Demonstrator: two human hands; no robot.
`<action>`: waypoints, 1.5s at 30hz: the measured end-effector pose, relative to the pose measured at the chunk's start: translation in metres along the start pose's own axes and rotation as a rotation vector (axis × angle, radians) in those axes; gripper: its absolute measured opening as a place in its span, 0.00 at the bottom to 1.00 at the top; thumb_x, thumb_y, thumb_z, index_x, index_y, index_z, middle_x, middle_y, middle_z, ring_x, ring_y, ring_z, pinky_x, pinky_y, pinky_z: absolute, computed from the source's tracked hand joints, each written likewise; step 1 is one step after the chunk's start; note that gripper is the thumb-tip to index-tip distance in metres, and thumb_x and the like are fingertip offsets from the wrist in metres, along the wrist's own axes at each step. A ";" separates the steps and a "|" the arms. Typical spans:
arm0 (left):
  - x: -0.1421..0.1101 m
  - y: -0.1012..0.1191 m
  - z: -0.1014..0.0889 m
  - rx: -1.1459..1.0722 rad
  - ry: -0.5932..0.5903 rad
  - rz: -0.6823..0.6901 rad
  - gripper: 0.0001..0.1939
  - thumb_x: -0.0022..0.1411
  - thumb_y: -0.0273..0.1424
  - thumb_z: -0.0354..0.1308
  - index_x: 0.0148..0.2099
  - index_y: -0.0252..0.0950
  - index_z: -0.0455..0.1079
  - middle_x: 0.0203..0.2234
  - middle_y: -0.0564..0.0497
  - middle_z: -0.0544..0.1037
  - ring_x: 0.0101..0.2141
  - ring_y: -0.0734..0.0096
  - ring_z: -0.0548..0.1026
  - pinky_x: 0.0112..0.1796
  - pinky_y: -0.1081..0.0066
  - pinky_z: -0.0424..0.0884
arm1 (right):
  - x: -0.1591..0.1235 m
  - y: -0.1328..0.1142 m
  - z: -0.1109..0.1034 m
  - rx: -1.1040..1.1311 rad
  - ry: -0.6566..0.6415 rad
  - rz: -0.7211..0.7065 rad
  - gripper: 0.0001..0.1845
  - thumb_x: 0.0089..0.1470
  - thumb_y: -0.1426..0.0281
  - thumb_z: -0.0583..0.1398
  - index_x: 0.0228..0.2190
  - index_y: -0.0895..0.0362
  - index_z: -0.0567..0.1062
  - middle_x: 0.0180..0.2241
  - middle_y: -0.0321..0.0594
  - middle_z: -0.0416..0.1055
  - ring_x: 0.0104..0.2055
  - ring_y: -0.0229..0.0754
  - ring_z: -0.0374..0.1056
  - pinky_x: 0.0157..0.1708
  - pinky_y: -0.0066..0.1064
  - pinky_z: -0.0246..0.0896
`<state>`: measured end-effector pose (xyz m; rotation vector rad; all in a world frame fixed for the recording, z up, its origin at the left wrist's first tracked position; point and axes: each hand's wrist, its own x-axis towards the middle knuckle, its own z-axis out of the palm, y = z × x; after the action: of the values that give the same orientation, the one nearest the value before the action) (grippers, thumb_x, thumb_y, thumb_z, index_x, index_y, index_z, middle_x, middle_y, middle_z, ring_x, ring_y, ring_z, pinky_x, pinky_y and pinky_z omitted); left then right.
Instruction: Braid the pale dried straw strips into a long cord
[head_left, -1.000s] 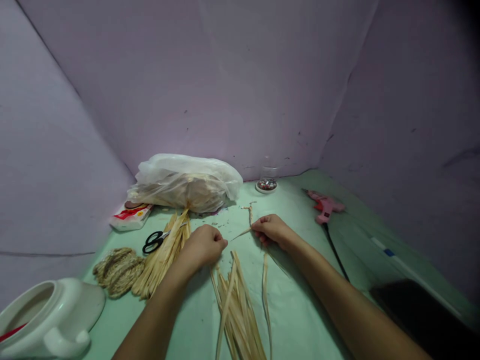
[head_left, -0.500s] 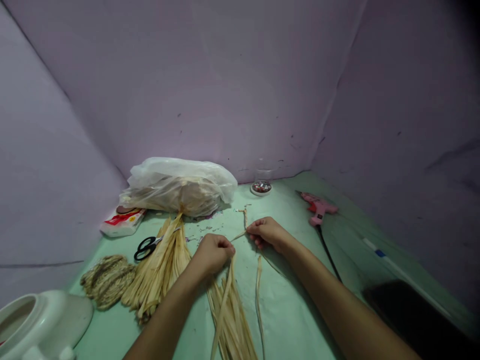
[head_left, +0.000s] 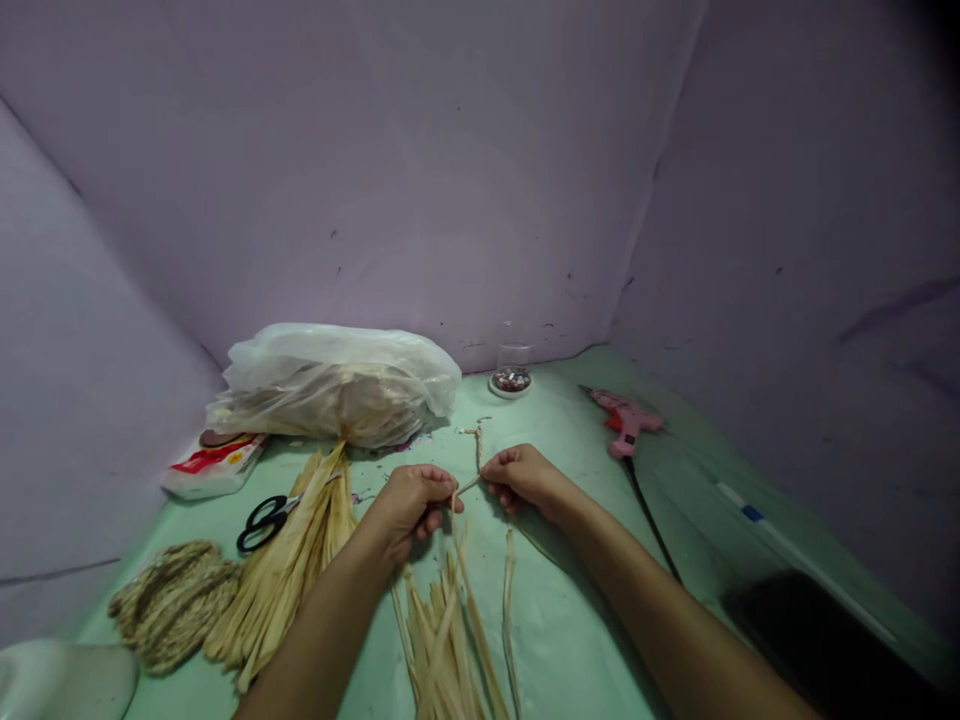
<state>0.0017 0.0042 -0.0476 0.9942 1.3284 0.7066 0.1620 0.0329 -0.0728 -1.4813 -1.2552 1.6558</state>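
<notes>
At the frame's centre, one thin braid (head_left: 479, 450) has its near end pinched by the right hand (head_left: 523, 482), while the left hand (head_left: 420, 508), fingers curled in, pinches one pale strip (head_left: 469, 580). Plaiting looks to be the step in hand, and the next move seems to call for even tension as strands cross. On the counter (head_left: 570, 650) are one loose bundle (head_left: 439, 650), lower centre; one tied bundle (head_left: 296, 560), one pair of scissors (head_left: 259, 524), lower left; one glue gun (head_left: 630, 418), right.
</notes>
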 end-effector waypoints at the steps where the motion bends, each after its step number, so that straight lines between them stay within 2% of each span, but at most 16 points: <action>1: 0.000 0.001 0.000 0.012 0.008 0.013 0.08 0.42 0.31 0.55 0.27 0.32 0.62 0.17 0.54 0.71 0.09 0.87 0.54 0.11 0.81 0.45 | 0.000 0.000 0.000 0.006 -0.003 0.004 0.06 0.42 0.75 0.55 0.17 0.62 0.66 0.11 0.32 0.61 0.10 0.29 0.54 0.08 0.20 0.49; 7: 0.013 0.013 0.009 0.166 0.162 0.046 0.02 0.43 0.23 0.53 0.25 0.31 0.63 0.12 0.57 0.66 0.11 0.84 0.57 0.13 0.80 0.50 | 0.000 0.000 -0.004 0.057 -0.075 0.034 0.04 0.43 0.76 0.55 0.19 0.63 0.67 0.14 0.34 0.64 0.11 0.28 0.55 0.10 0.21 0.52; 14: 0.032 0.008 0.028 0.269 0.183 0.088 0.02 0.42 0.22 0.53 0.21 0.31 0.64 0.07 0.59 0.59 0.10 0.83 0.56 0.14 0.79 0.49 | 0.000 -0.001 -0.008 0.105 -0.143 0.048 0.03 0.43 0.78 0.55 0.21 0.63 0.68 0.15 0.34 0.65 0.12 0.28 0.56 0.12 0.20 0.56; 19: 0.035 0.004 0.029 0.189 0.081 0.032 0.01 0.42 0.22 0.52 0.23 0.31 0.63 0.09 0.57 0.65 0.08 0.83 0.55 0.11 0.79 0.47 | 0.001 0.000 -0.009 0.126 -0.156 0.038 0.04 0.43 0.79 0.54 0.21 0.64 0.69 0.15 0.34 0.65 0.12 0.28 0.56 0.11 0.20 0.55; 22: 0.036 0.003 0.028 0.155 0.067 0.020 0.03 0.42 0.21 0.50 0.23 0.32 0.61 0.11 0.55 0.67 0.09 0.83 0.57 0.10 0.80 0.48 | 0.002 0.000 -0.009 0.128 -0.167 0.039 0.05 0.44 0.79 0.54 0.20 0.64 0.69 0.15 0.34 0.64 0.11 0.27 0.56 0.11 0.19 0.55; 34: 0.039 0.000 0.026 0.163 0.050 -0.032 0.05 0.39 0.20 0.51 0.23 0.31 0.62 0.11 0.54 0.68 0.09 0.82 0.59 0.11 0.80 0.51 | 0.000 0.001 -0.009 0.117 -0.151 0.033 0.03 0.43 0.79 0.54 0.21 0.64 0.68 0.15 0.34 0.65 0.12 0.28 0.56 0.11 0.20 0.56; 39: 0.040 0.003 0.024 0.112 -0.016 -0.083 0.02 0.40 0.20 0.51 0.22 0.30 0.63 0.11 0.53 0.68 0.10 0.81 0.60 0.11 0.79 0.54 | 0.001 0.000 -0.009 0.141 -0.146 0.057 0.03 0.44 0.78 0.54 0.21 0.64 0.67 0.15 0.34 0.64 0.12 0.28 0.56 0.11 0.21 0.56; 45: 0.042 0.003 0.022 0.085 -0.016 -0.107 0.01 0.43 0.21 0.52 0.23 0.30 0.63 0.10 0.54 0.66 0.10 0.81 0.61 0.11 0.79 0.55 | -0.001 -0.003 -0.010 0.163 -0.142 0.085 0.06 0.46 0.80 0.51 0.22 0.63 0.66 0.16 0.34 0.63 0.12 0.28 0.56 0.12 0.21 0.56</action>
<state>0.0298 0.0380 -0.0648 0.9864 1.3962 0.5635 0.1710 0.0360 -0.0694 -1.3551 -1.1132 1.8998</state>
